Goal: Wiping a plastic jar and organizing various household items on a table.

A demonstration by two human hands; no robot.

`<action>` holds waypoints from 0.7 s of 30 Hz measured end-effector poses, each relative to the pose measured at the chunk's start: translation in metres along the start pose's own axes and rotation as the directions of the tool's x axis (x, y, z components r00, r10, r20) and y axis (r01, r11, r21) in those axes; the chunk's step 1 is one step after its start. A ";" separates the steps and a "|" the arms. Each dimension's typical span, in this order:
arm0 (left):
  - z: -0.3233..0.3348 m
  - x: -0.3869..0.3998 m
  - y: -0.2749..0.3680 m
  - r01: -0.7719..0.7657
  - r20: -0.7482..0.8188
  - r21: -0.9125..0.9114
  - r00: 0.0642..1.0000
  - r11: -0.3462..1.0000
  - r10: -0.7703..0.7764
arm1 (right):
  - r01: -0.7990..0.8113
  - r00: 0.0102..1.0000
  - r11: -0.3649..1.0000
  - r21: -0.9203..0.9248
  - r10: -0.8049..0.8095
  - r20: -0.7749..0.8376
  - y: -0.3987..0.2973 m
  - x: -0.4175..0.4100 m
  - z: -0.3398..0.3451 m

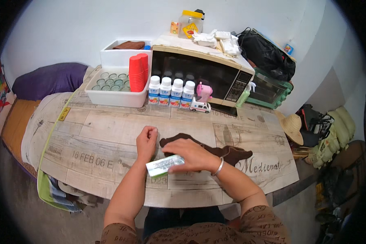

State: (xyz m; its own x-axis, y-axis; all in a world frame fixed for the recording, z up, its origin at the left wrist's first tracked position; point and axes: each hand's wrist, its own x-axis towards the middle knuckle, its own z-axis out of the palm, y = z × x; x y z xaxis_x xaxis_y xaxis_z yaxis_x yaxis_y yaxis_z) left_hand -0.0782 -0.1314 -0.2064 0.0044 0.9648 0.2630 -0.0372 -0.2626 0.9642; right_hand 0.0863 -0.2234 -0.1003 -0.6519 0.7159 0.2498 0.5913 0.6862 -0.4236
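My right hand [190, 157], with a silver bangle at its wrist, grips a small white and green carton [163, 166] that bears fine print. The carton is tilted above the table near its front edge. Under and behind that hand lies a crumpled dark brown cloth [228, 154], partly hidden by the hand and forearm. My left hand [147, 140] rests just left of the cloth with its fingers curled in; whether anything small is inside them cannot be seen.
At the back of the wood-patterned table [109, 128] stand a white tub [116, 99] of glass jars, red stacked cups [136, 73], several white-capped bottles [165, 91], a toy ambulance [200, 106], a pink toy [203, 91], a microwave [195, 67] and a green spray bottle [244, 95].
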 end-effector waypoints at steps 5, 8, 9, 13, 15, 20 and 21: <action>-0.004 0.004 0.002 0.080 0.033 -0.080 0.996 0.994 -0.078 | -0.164 0.986 0.976 -0.141 0.166 0.001 -0.025 -0.021 0.008; -0.009 0.005 0.010 0.178 0.077 -0.206 0.983 0.962 -0.165 | -0.265 0.961 0.961 -0.077 0.258 -0.099 -0.023 -0.027 0.008; -0.010 0.005 0.017 0.234 0.120 -0.277 0.971 0.932 -0.208 | -0.321 0.937 0.947 -0.014 0.315 -0.152 -0.018 -0.030 0.010; -0.008 -0.003 0.046 0.406 0.263 -0.386 0.909 0.828 -0.323 | -0.303 0.705 0.660 0.687 0.641 -0.305 0.018 -0.040 0.015; -0.002 -0.007 0.043 0.403 0.364 -0.369 0.892 0.838 -0.268 | -0.115 0.670 0.494 0.862 0.679 -0.299 0.021 -0.033 0.019; 0.006 -0.022 0.058 0.298 0.511 -0.375 0.857 0.878 -0.073 | 0.054 0.721 0.258 0.965 0.658 -0.216 0.015 -0.008 0.023; 0.001 -0.020 0.058 0.290 0.502 -0.357 0.861 0.888 -0.080 | 0.054 0.727 0.251 0.967 0.654 -0.210 0.017 -0.005 0.023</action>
State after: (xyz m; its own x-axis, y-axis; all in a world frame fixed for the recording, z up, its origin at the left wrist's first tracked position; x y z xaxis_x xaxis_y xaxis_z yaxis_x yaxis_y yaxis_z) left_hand -0.0798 -0.1660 -0.1554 0.5081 0.8450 0.1669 -0.3885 0.0519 0.9200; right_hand 0.0886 -0.2179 -0.1284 0.0128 0.9961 0.0874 -0.3457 0.0865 -0.9343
